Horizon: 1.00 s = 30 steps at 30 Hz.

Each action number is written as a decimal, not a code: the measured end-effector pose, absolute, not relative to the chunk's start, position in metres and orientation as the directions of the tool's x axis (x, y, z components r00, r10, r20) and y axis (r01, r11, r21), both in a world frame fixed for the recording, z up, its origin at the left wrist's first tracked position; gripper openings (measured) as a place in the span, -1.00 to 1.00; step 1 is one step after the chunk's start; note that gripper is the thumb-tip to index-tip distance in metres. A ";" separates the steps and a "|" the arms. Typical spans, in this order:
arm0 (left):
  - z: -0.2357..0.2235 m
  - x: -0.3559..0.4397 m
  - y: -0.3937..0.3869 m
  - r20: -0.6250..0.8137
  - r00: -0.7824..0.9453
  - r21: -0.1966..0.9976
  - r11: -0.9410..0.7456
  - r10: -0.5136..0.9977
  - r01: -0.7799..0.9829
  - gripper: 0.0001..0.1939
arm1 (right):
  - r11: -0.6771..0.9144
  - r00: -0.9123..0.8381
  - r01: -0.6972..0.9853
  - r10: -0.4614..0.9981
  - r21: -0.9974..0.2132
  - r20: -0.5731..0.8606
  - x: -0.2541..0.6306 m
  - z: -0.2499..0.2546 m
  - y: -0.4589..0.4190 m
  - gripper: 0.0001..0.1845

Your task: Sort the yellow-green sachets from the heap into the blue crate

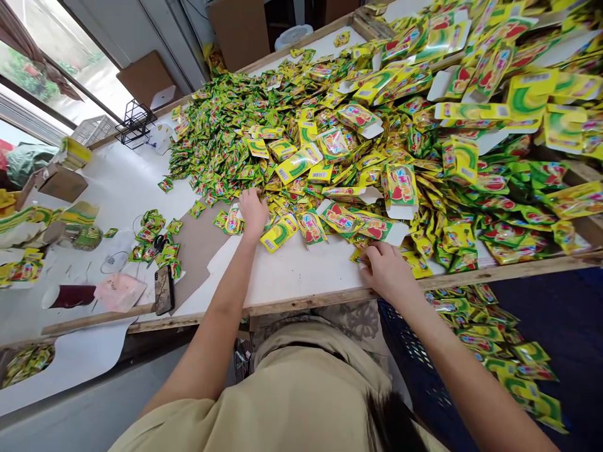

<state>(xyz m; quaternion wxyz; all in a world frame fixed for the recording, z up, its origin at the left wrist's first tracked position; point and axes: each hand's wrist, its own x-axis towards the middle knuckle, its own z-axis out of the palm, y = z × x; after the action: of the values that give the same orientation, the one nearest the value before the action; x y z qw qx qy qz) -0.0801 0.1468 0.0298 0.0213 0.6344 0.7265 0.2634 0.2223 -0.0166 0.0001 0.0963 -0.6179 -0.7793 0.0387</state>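
My left hand (254,212) reaches the near edge of a heap of small green and yellow candy packets (217,138). Its fingers curl down among the packets, beside a small candy box (233,220); whatever they grip is hidden. Near the table's front edge, my right hand (389,269) has bent fingers with the thumb close to them. A yellow packet (357,255) lies at its fingertips, and I cannot make out whether it is held. Between the hands lie a yellow box (280,232), a box with a red heart (311,226) and open-flapped boxes (342,218).
More flat boxes (527,94) and packets cover the right side. A phone (164,290), scissors (160,242), a dark red cup (70,296) and a black wire rack (135,122) are at left. Below the wooden edge (301,304), a blue crate (409,333) stands near loose packets (490,339).
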 end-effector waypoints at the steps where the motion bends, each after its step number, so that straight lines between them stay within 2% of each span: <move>1: 0.029 -0.082 0.152 0.313 -0.220 0.421 0.072 0.924 0.904 -0.80 | 0.254 -0.238 0.951 0.965 -0.174 0.108 0.224 -0.001 -0.016 -0.86; 5: 0.024 -0.098 0.163 0.294 -0.276 0.537 0.080 0.915 0.840 -0.80 | 0.301 -0.276 0.932 0.951 -0.203 0.142 0.232 0.001 -0.018 -0.88; 7: 0.022 -0.108 0.161 0.271 -0.264 0.586 0.059 0.926 0.808 -0.76 | 0.324 -0.279 0.895 0.943 -0.308 0.181 0.234 0.006 -0.020 -0.91; 9: 0.023 -0.115 0.159 0.277 -0.236 0.605 0.022 0.931 0.796 -0.71 | 0.348 -0.260 0.813 0.935 -0.467 0.242 0.233 0.014 -0.023 -0.93; 12: 0.030 -0.119 0.162 0.384 -0.229 0.548 -0.021 0.894 0.836 -0.65 | 0.325 -0.186 0.618 0.945 -0.716 0.268 0.226 0.026 -0.026 -0.97; 14: 0.038 -0.119 0.171 0.466 -0.224 0.466 -0.022 0.856 0.884 -0.58 | 0.226 -0.144 0.429 0.973 -0.875 0.181 0.217 0.032 -0.027 -0.99; 16: 0.045 -0.120 0.184 0.478 -0.182 0.400 -0.029 0.859 0.916 -0.55 | 0.071 -0.128 0.177 0.991 -0.982 0.049 0.206 0.034 -0.026 -0.93; 17: 0.049 -0.120 0.191 0.454 -0.151 0.390 -0.043 0.878 0.920 -0.58 | -0.012 -0.122 0.036 0.992 -0.999 -0.016 0.201 0.033 -0.026 -0.90; 19: 0.056 -0.121 0.201 0.391 -0.096 0.405 -0.077 0.915 0.911 -0.69 | -0.155 -0.117 -0.241 0.985 -0.958 -0.130 0.190 0.030 -0.027 -0.84; 21: 0.065 -0.120 0.203 0.378 -0.085 0.448 -0.102 0.922 0.888 -0.75 | -0.265 -0.142 -0.459 0.964 -0.848 -0.224 0.183 0.025 -0.028 -0.81; 23: 0.072 -0.114 0.192 0.431 -0.134 0.535 -0.134 0.892 0.834 -0.77 | -0.346 -0.178 -0.576 0.937 -0.741 -0.300 0.178 0.020 -0.029 -0.79; 25: 0.077 -0.101 0.169 0.453 -0.209 0.680 -0.184 0.867 0.710 -0.79 | -0.393 -0.185 -0.611 0.915 -0.687 -0.358 0.174 0.015 -0.029 -0.76; 26: 0.077 -0.092 0.154 0.414 -0.231 0.762 -0.196 0.881 0.618 -0.78 | -0.409 -0.183 -0.603 0.907 -0.685 -0.381 0.172 0.014 -0.028 -0.73; 28: 0.071 -0.073 0.121 0.260 -0.186 0.905 -0.172 0.948 0.389 -0.76 | -0.426 -0.175 -0.547 0.900 -0.721 -0.399 0.168 0.013 -0.024 -0.67; 30: 0.060 -0.054 0.089 0.088 -0.136 0.983 -0.064 0.987 0.170 -0.72 | -0.410 -0.160 -0.468 0.911 -0.783 -0.381 0.162 0.016 -0.019 -0.61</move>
<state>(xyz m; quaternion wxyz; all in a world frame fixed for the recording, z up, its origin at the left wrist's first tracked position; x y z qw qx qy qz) -0.0541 0.0889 0.0596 0.4002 0.5215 0.5547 0.5101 0.1623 -0.0190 0.0161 0.4802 -0.4352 -0.2540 0.7180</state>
